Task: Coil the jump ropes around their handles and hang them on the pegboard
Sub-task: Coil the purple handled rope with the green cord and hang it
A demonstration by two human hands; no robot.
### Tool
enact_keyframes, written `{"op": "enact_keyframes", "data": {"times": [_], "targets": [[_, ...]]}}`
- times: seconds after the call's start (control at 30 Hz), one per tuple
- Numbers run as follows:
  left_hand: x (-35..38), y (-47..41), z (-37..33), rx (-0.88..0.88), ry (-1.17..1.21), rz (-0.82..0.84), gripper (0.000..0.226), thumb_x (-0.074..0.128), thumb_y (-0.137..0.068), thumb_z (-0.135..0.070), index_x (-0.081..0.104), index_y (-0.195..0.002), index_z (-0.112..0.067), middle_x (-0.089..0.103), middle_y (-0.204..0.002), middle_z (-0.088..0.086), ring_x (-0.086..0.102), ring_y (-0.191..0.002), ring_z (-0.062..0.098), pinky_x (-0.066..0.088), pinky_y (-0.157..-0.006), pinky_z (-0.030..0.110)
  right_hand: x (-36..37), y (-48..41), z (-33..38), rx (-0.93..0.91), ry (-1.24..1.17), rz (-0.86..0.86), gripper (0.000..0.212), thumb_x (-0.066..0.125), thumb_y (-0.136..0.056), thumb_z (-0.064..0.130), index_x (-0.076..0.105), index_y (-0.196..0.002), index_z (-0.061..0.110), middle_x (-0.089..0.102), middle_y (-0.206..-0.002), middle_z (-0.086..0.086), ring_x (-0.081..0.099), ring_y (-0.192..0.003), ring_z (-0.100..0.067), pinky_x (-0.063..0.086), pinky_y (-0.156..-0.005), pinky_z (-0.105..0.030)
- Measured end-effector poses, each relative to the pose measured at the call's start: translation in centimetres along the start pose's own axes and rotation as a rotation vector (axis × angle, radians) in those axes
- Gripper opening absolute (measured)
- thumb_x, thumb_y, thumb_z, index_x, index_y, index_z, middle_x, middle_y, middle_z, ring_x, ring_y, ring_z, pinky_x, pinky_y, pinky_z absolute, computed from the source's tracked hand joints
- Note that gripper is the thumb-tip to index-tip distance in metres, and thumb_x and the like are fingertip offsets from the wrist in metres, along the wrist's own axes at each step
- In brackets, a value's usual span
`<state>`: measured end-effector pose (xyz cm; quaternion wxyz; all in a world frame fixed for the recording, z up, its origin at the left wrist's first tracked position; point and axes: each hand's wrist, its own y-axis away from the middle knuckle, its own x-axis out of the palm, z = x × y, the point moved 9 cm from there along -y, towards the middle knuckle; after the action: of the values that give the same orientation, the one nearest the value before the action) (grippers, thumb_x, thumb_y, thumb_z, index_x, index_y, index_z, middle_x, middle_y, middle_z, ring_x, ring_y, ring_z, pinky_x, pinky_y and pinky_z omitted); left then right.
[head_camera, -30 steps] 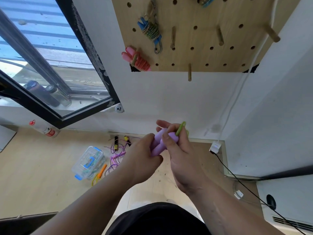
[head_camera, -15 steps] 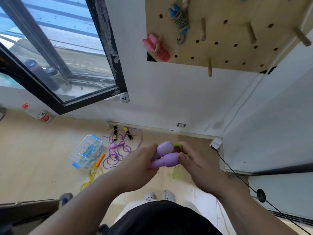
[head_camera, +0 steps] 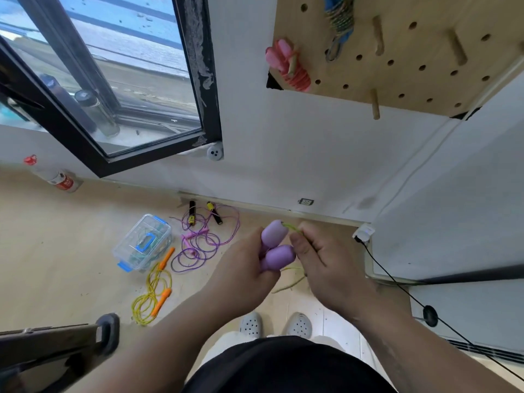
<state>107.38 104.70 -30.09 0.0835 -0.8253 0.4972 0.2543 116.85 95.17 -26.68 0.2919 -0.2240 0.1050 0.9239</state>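
My left hand [head_camera: 243,272] grips two lilac jump-rope handles [head_camera: 274,245] side by side, ends pointing up. My right hand [head_camera: 320,259] pinches the yellow-green rope [head_camera: 292,227] where it leaves the upper handle; more of that rope [head_camera: 289,282] hangs blurred below my hands. On the wooden pegboard [head_camera: 411,69] at top right hang a coiled pink rope [head_camera: 289,66] and a coiled blue-handled rope [head_camera: 338,21]. On the floor lie a purple rope [head_camera: 204,242] with pink handles and a yellow rope [head_camera: 150,296] with orange handles.
Bare wooden pegs [head_camera: 375,103] stick out of the board. A clear plastic box [head_camera: 141,242] with blue clips sits by the floor ropes, black-and-yellow handles [head_camera: 192,212] near the skirting. A black cable [head_camera: 397,287] runs from a wall plug [head_camera: 364,232] at right. A dark chair edge [head_camera: 56,344] at lower left.
The view has tilted down towards the floor, so the pegboard sits higher in frame. My hands have lowered with the lilac handles, and my right hand has shifted its pinch along the green rope.
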Motion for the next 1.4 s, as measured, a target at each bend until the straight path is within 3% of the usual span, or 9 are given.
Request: {"op": "enact_keyframes", "data": {"times": [0.27,0.5,0.57,0.7,0.83,1.0,1.07,1.2,1.4], "targets": [[-2.8,-0.7,0.7,-0.006,0.168,0.025,0.026,0.076,-0.088,-0.024,0.05,-0.084,-0.026,0.048,-0.07,-0.019,0.045,-0.064,0.0,0.042,-0.062,0.017,-0.9,-0.5,0.6,0.025,0.117,0.194,0.041,0.034,-0.097,0.064,0.057,-0.083,0.033,0.061,-0.079,0.001,0.061,-0.078,-0.018,0.052,-0.076,-0.046],[-2.7,-1.4,-0.1,-0.117,0.393,0.027,0.021,0.071,-0.093,-0.018,0.052,-0.085,-0.011,0.051,-0.064,-0.006,0.051,-0.059,0.011,0.044,-0.053,0.024,-2.0,-0.4,1.1,0.026,0.131,0.216,0.041,0.032,-0.097,0.066,0.054,-0.087,0.032,0.057,-0.076,0.0,0.058,-0.075,-0.022,0.051,-0.074,-0.054],[-2.3,-1.9,-0.6,-0.186,0.655,0.035,0.027,0.067,-0.092,-0.021,0.047,-0.077,-0.012,0.045,-0.057,0.005,0.046,-0.052,0.022,0.04,-0.049,0.028,-2.2,-0.7,1.2,0.059,0.111,0.19,0.045,0.031,-0.098,0.067,0.057,-0.084,0.033,0.058,-0.072,0.001,0.058,-0.071,-0.018,0.052,-0.073,-0.05],[-2.8,-4.1,-2.3,-0.199,1.222,-0.024,0.024,0.062,-0.086,-0.024,0.043,-0.074,-0.015,0.032,-0.064,0.002,0.031,-0.048,0.015,0.036,-0.046,0.03,-1.6,-1.7,1.8,0.095,0.139,0.163,0.037,0.033,-0.096,0.059,0.057,-0.086,0.032,0.06,-0.076,0.0,0.061,-0.071,-0.013,0.049,-0.069,-0.033],[-3.1,-5.7,-2.4,-0.281,1.194,-0.135,0.038,0.078,-0.078,-0.033,0.045,-0.076,-0.014,0.034,-0.06,0.004,0.035,-0.042,0.019,0.035,-0.044,0.028,-1.5,-2.5,3.9,0.062,0.313,0.127,0.029,0.041,-0.106,0.042,0.061,-0.089,0.029,0.057,-0.077,0.026,0.053,-0.073,0.005,0.038,-0.065,-0.01],[-3.3,-7.3,-3.0,-0.271,1.38,-0.215,0.031,0.08,-0.078,-0.027,0.05,-0.079,-0.018,0.04,-0.063,-0.001,0.038,-0.047,0.012,0.035,-0.044,0.024,-1.8,-2.2,6.3,-0.017,0.363,0.003,0.031,0.047,-0.104,0.041,0.066,-0.086,0.023,0.058,-0.078,0.014,0.051,-0.074,0.001,0.036,-0.062,-0.007],[-3.8,-7.5,-3.2,-0.22,1.396,-0.218,0.024,0.072,-0.079,-0.027,0.05,-0.077,-0.017,0.042,-0.063,-0.001,0.038,-0.048,0.013,0.036,-0.047,0.026,-1.8,-2.3,5.9,0.036,0.265,-0.014,0.032,0.052,-0.103,0.039,0.068,-0.081,0.021,0.056,-0.066,0.013,0.051,-0.064,-0.001,0.036,-0.058,-0.009],[-5.7,-6.8,-2.9,-0.121,1.29,-0.302,0.02,0.067,-0.088,-0.016,0.055,-0.071,-0.018,0.049,-0.061,0.001,0.046,-0.049,0.016,0.04,-0.052,0.03,0.1,-2.8,2.4,0.344,-0.469,0.001,0.028,0.07,-0.091,0.035,0.076,-0.078,0.011,0.058,-0.06,-0.007,0.037,-0.049,-0.01,0.03,-0.051,-0.02],[-5.3,-5.0,0.2,-0.22,1.341,-0.386,0.016,0.07,-0.083,-0.018,0.056,-0.088,-0.014,0.057,-0.073,0.004,0.058,-0.067,0.02,0.049,-0.07,0.041,3.2,-2.8,-0.7,0.481,-0.657,0.072,0.034,0.071,-0.092,0.031,0.054,-0.116,0.014,0.064,-0.076,-0.01,0.035,-0.047,-0.011,0.029,-0.048,-0.025]]}}
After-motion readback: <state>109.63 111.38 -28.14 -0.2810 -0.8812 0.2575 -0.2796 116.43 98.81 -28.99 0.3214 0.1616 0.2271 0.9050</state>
